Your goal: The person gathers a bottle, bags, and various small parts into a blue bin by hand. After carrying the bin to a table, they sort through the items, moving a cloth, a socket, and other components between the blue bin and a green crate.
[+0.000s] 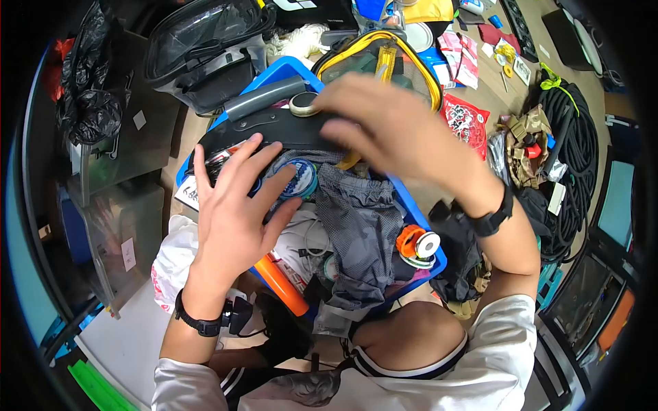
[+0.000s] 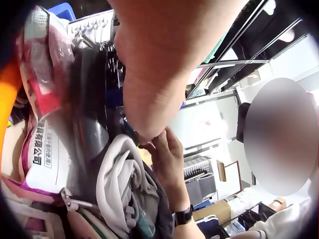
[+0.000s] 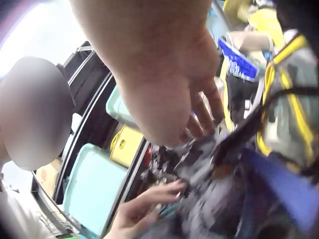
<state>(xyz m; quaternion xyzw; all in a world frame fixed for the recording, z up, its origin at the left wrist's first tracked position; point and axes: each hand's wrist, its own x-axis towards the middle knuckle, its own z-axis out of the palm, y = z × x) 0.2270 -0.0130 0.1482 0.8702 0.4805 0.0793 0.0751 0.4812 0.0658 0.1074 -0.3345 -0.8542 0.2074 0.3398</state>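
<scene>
Left of centre in the head view, the fingers of the left hand (image 1: 236, 198) are spread and uncurled, their tips by the lower edge of a flat black piece (image 1: 274, 131); whether they touch it is unclear. Above centre, the right hand (image 1: 404, 133) reaches over the right end of that piece with its fingers bent; whether they grip anything cannot be told. Beside its fingertips is a pale-rimmed round object (image 1: 303, 104), next to a grey tube (image 1: 264, 98) along the top of the black piece. Just right of the left hand's fingers sits a round container (image 1: 299, 179) with a blue label, near crumpled grey cloth (image 1: 360, 226). All these lie in or over a blue bin (image 1: 441, 262) in the middle of the frame. At its lower right are an orange ring (image 1: 409, 241) and a white disc (image 1: 428, 244); at its lower left edge, an orange tube (image 1: 282, 284) slants. Farther out, a yellow-trimmed bag (image 1: 384, 61) stands at top centre, a red packet (image 1: 465, 125) right of the bin, coiled black cord (image 1: 572, 161) at right and a black plastic bag (image 1: 92, 75) at upper left.
</scene>
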